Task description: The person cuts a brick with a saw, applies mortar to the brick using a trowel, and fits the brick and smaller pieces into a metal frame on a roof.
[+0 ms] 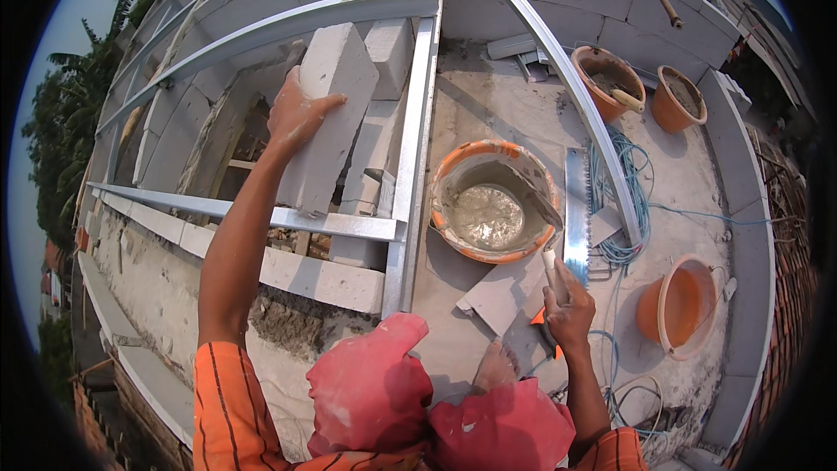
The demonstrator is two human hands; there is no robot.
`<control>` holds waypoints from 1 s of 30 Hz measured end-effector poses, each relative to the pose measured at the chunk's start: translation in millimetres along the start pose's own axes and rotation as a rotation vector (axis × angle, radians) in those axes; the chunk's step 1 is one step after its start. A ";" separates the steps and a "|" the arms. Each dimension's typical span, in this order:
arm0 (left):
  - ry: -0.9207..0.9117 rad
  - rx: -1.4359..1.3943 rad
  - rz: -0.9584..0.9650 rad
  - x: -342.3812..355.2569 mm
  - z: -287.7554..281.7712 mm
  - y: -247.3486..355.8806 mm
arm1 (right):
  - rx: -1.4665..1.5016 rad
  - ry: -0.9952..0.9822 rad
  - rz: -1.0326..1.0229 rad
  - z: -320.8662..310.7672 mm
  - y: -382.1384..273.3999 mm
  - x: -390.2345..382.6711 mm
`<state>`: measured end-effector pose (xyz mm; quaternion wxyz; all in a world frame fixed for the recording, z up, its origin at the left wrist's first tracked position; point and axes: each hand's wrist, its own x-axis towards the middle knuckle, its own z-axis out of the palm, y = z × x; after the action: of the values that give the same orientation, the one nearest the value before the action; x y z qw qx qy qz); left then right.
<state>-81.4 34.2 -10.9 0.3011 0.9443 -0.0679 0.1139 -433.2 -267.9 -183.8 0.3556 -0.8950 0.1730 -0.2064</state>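
My left hand (301, 113) grips the left edge of a pale grey aerated concrete block (330, 126), its thumb laid across the face. The block stands tilted between the metal bars, beside other blocks. My right hand (568, 305) is closed round the light handle of a trowel (549, 255). The trowel's blade rests at the right rim of an orange bucket (449, 242) coated inside with mortar. Wet grey mortar (485, 215) lies at the bottom of the bucket. Just right of it lies a long hand saw (575, 214) with a silver toothed blade; its handle is partly hidden.
Silver metal frame bars (417, 131) run above the left side and across the far side. Two orange buckets (682, 98) stand far right, and one with orange-looking contents (684, 305) nearer. Blue cord (641, 161) lies coiled by the saw. A low block wall (751, 235) borders the right.
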 end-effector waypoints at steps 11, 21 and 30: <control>0.073 0.042 -0.025 8.3 38.1 -5.2 | 0.147 -0.098 0.284 6.2 -9.5 -8.6; 0.104 0.164 -0.075 -9.3 73.8 -18.9 | 0.223 -0.151 0.157 25.6 1.9 11.8; 0.151 0.229 -0.059 -7.5 94.0 -9.3 | 0.537 -0.475 0.419 17.0 7.8 68.3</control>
<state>-70.3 -12.8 -92.5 0.1990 0.9628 -0.0039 0.1826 -367.7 -294.8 -183.8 0.6409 -0.7385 0.2046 0.0448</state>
